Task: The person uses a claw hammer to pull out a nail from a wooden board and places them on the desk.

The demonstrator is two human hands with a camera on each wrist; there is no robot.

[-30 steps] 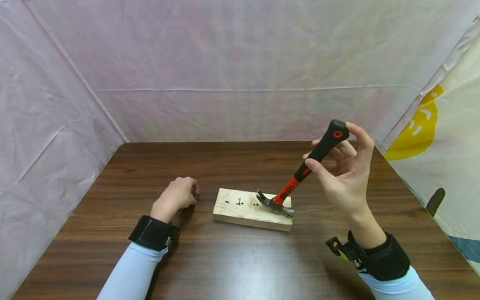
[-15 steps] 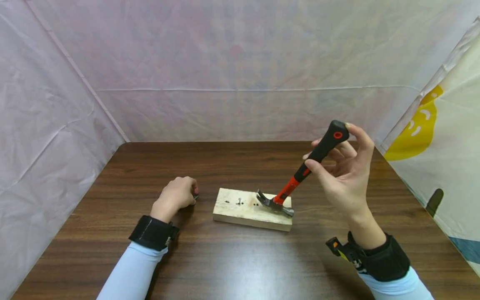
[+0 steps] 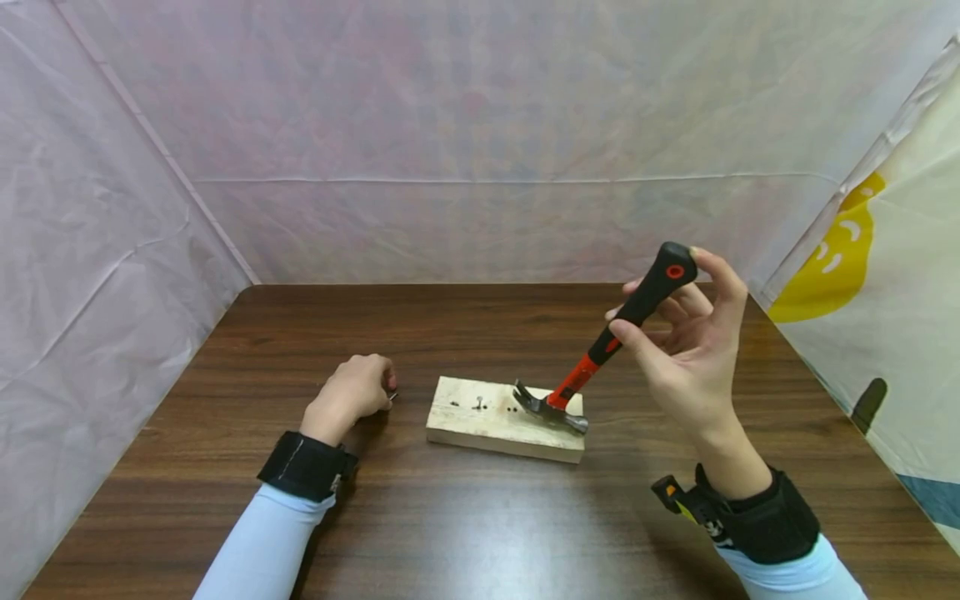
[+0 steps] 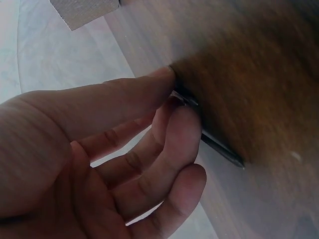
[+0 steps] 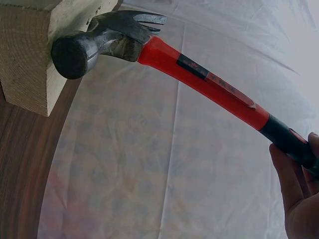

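A claw hammer (image 3: 577, 379) with a red and black handle leans up from the pale wooden block (image 3: 487, 417). Its steel head rests on the block's right end. My right hand (image 3: 693, 358) holds the black grip between thumb and fingers, the handle slanting up to the right. To the left of the block, my left hand (image 3: 352, 392) is low at the tabletop. In the left wrist view, its thumb and fingers pinch dark, slim metal, apparently a nail (image 4: 224, 149); the fingers partly hide it, and whether there is more than one is unclear.
A small nail (image 3: 479, 402) stands up from the block, among several dark holes or marks. The brown wooden table (image 3: 465, 517) spreads around it. Pale fabric (image 3: 480, 125) hangs behind the table and along its sides.
The small metal tip at my left fingertips has shifted its angle slightly. The hammer, right hand and block stay practically where they were.
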